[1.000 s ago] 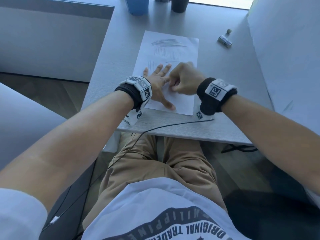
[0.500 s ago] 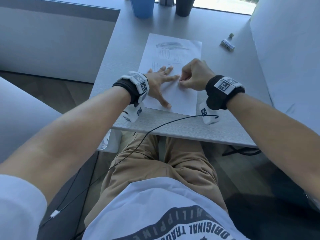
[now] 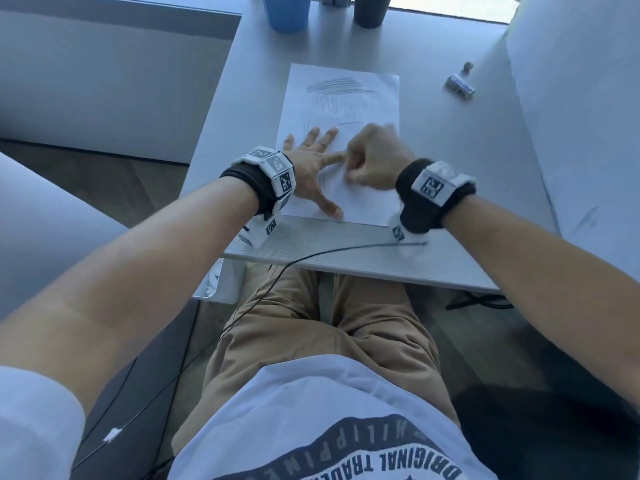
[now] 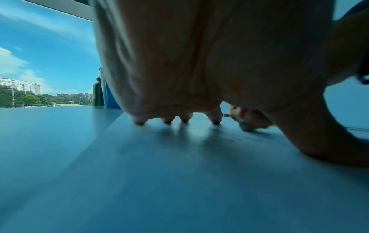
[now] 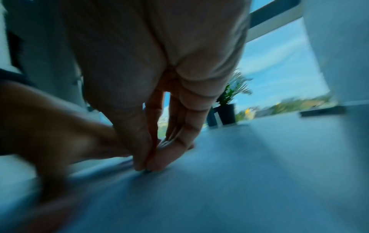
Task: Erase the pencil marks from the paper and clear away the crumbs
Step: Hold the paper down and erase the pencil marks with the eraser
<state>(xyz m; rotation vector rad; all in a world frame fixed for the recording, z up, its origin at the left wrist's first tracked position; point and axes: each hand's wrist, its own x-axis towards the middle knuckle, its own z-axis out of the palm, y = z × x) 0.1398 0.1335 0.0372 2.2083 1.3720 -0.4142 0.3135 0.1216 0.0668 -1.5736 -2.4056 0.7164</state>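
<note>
A white sheet of paper (image 3: 367, 98) lies on the grey table (image 3: 450, 168), with grey pencil marks (image 3: 337, 86) on its far half. My left hand (image 3: 311, 157) lies flat on the sheet's near left part, fingers spread, and its fingertips (image 4: 139, 121) press down. My right hand (image 3: 370, 157), blurred by motion, is curled beside the left index finger. It pinches a small pale eraser (image 4: 245, 127) against the paper. In the right wrist view the thumb and fingers (image 5: 147, 167) meet at the sheet and the eraser is mostly hidden.
A blue cup (image 3: 284, 12) and a dark cup (image 3: 369, 10) stand at the table's far edge. A small wrapped block (image 3: 460, 85) and a tiny round thing (image 3: 468, 65) lie at far right. White panels flank the table. A black cable (image 3: 329, 252) crosses the near edge.
My right hand has rubbed back and forth: it moved right and away, then back to the left index finger. The left hand stays flat on the paper.
</note>
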